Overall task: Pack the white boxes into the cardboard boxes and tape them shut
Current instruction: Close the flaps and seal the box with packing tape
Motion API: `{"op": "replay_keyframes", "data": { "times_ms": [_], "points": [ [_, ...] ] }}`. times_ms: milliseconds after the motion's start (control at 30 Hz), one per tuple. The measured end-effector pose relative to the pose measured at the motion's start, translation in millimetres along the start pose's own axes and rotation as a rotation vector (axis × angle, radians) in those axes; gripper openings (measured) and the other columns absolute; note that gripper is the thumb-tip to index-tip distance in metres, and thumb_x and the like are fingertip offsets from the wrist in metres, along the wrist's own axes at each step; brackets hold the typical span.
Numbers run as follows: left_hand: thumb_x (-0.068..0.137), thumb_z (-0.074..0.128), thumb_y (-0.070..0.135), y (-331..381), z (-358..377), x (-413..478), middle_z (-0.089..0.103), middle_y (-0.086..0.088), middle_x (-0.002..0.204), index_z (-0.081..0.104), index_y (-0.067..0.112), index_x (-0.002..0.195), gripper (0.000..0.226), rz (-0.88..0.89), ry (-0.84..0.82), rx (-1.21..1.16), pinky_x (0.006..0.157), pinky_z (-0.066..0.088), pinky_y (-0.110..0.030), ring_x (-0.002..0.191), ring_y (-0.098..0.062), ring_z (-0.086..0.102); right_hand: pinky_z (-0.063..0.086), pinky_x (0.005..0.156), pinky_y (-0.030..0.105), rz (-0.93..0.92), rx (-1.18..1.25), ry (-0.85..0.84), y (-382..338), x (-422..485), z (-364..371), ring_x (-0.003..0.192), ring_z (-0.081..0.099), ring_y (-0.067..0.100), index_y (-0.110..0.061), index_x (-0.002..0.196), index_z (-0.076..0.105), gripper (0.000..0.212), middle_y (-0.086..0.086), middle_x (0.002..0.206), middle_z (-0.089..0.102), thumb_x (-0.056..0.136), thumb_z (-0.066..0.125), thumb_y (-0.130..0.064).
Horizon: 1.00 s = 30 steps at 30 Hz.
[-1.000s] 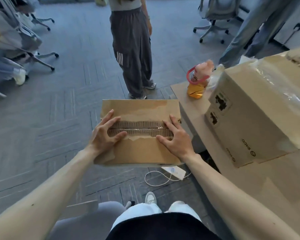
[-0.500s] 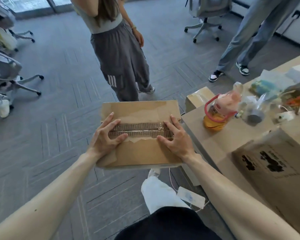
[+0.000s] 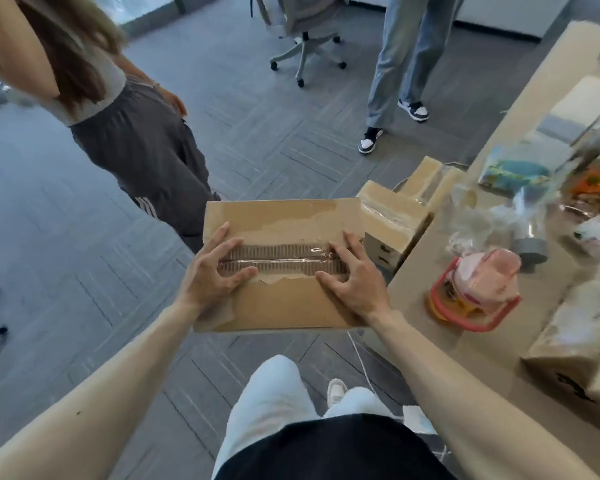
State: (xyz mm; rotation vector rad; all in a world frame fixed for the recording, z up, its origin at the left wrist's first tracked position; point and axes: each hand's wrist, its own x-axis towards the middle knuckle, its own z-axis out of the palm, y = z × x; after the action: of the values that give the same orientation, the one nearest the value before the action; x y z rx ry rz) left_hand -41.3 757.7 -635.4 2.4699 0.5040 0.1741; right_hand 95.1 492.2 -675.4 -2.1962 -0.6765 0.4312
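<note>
Left grip (image 3: 210,277), right grip (image 3: 355,287) atop cardboard box (image 3: 284,308)

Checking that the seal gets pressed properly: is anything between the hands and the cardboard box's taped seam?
Nothing visible. The left hand and right hand both rest directly on top of the cardboard box, fingertips touching the ends of the clear tape strip along its seam.

The left hand (image 3: 211,273) and right hand (image 3: 353,283) press fingertips on top of the cardboard box (image 3: 284,308), one at each end of its torn, taped seam. Just right, a pink bottle (image 3: 476,293) stands on the surface (image 3: 492,362).
</note>
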Motion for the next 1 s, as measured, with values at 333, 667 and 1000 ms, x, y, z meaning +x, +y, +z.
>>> {"op": "replay_keyframes", "data": {
  "times_ms": [333,667,1000],
  "points": [
    [0.071,0.077,0.061,-29,46,234,0.028,0.017,0.158,0.059,0.025,0.134,0.075,0.149,-0.25,-0.062,0.114,0.029,-0.037,0.139,-0.005,0.034,0.04,0.107,0.043,0.246,-0.005,0.211,44,148,0,0.143,0.034,0.023,-0.027,0.143,0.048,0.068,-0.007,0.162,0.021,0.083,0.072,-0.048],
    [0.076,0.079,0.047,-44,181,437,0.028,0.024,0.156,0.057,0.028,0.135,0.065,0.271,-0.507,-0.109,0.107,0.036,-0.03,0.133,-0.005,0.042,0.042,0.103,0.039,0.518,0.026,0.372,159,273,8,0.144,0.033,0.014,-0.028,0.142,0.05,0.068,-0.015,0.161,0.019,0.082,0.073,-0.049],
    [0.076,0.08,0.046,-78,367,530,0.029,0.025,0.156,0.058,0.029,0.133,0.063,0.304,-0.616,-0.12,0.103,0.035,-0.018,0.131,-0.002,0.044,0.051,0.098,0.045,0.644,0.052,0.466,329,337,52,0.138,0.04,0.006,-0.029,0.138,0.055,0.062,-0.02,0.159,0.018,0.083,0.069,-0.054]
  ]
}}
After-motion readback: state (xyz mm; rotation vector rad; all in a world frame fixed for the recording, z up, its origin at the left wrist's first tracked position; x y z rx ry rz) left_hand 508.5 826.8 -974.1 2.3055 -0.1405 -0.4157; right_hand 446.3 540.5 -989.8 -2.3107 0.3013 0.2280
